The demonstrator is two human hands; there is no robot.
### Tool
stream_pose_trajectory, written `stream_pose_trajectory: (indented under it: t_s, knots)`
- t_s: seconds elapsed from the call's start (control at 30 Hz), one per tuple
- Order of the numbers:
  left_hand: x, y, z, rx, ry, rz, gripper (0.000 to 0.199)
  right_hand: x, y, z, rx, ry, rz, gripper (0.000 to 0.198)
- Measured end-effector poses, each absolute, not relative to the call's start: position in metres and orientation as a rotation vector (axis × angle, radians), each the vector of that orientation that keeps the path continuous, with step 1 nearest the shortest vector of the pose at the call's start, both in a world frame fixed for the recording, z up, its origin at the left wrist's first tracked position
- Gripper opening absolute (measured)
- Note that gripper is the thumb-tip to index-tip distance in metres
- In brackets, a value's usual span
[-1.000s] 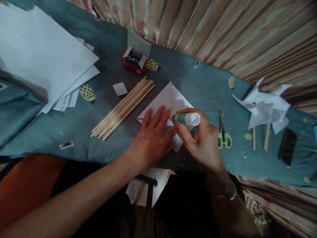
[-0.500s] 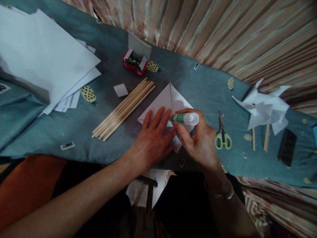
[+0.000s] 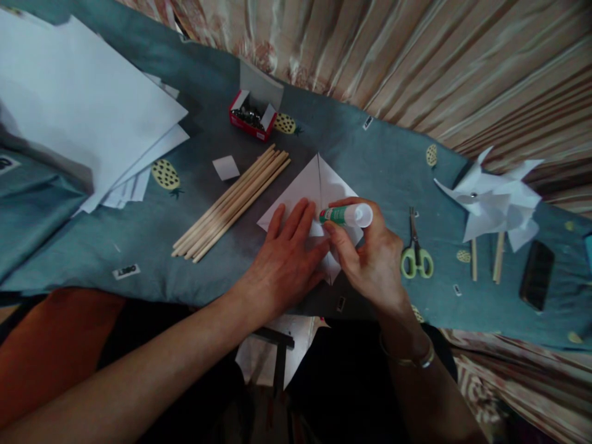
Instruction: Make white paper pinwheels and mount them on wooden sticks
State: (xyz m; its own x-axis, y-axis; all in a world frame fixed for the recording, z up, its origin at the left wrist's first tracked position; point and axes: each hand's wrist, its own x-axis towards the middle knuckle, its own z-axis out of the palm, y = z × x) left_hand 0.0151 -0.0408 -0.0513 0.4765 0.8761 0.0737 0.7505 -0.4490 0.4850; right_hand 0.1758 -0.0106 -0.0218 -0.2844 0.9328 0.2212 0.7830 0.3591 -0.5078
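A square of white paper lies cornerwise on the cloth, with dark lines running in from its corners. My left hand rests flat on its lower left part, fingers stretched out. In my right hand is a green and white glue stick, gripped between thumb and fingers and tilted over the middle of the paper. The tip of the stick is at the paper's centre, close to my left fingertips; whether it touches I cannot tell. Both hands cover the lower part of the sheet.
Wooden sticks and a small paper piece lie left. Behind stands an open red box of small metal pieces. A paper stack is far left. Rightward are scissors, paper pinwheels and a phone.
The glue stick and my right hand have shifted very slightly right and up. My left hand stays on the paper, its fingers barely moved.
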Motion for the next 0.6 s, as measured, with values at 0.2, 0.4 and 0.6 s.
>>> stream_pose_trajectory:
  t_s: [0.2,0.4,0.6]
  knots:
    - [0.0147,-0.0411,-0.0509,2.343,1.37,0.439,0.05,0.1746,-0.0093,-0.0226,-1.489,-2.123,0.441,0.023]
    - [0.0165,-0.0419,-0.0562,2.356,1.382,0.462,0.052,0.1745,-0.0082,-0.0248,-1.474,-2.124,0.409,0.022]
    - [0.0158,-0.0418,-0.0557,2.359,1.377,0.465,0.047,0.1736,-0.0067,-0.0248,-1.478,-2.115,0.373,0.021]
